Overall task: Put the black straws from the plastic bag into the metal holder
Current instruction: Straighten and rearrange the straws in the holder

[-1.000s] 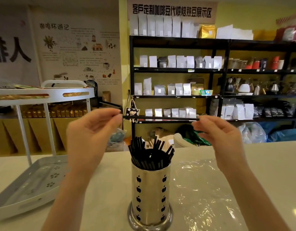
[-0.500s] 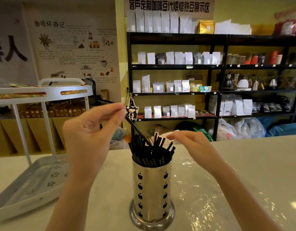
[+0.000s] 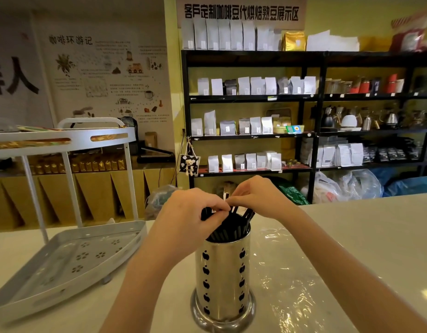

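Black straws (image 3: 228, 230): bundle standing in the metal holder (image 3: 223, 280), tips fanned above its rim. Upper ends largely hidden behind both hands; count not readable.

Metal holder: polished cylinder with black apple-shaped cut-outs and a flared base, upright near the front edge of the worktop (image 3: 375, 236), centre. Base rim slightly cut off by the lower frame edge.

Left hand (image 3: 191, 212): over the holder mouth, fingers curled down among the straw tips, pinched closed on the straws. Exactly which straw it grips is hidden.

Right hand (image 3: 258, 198): just beside the left, fingertips meeting it above the straws, closed in a pinch; the pinched item is too concealed to identify.

Plastic bag (image 3: 291, 284): clear, flattened film lying on the worktop right of the holder, touching or running under its base; outline hard to trace against the pale surface, contents not discernible.

White rack (image 3: 63, 260): two-tier perforated metal stand at the worktop's left edge, partly cut off at the frame.

Worktop: pale, glossy stone-like surface.

Room: black shelving (image 3: 313, 99) behind the far edge, stocked with white and grey pouches, kettles and jars; illustrated wall poster (image 3: 107, 75) at left; plastic sacks on the floor below the shelves, blurred.
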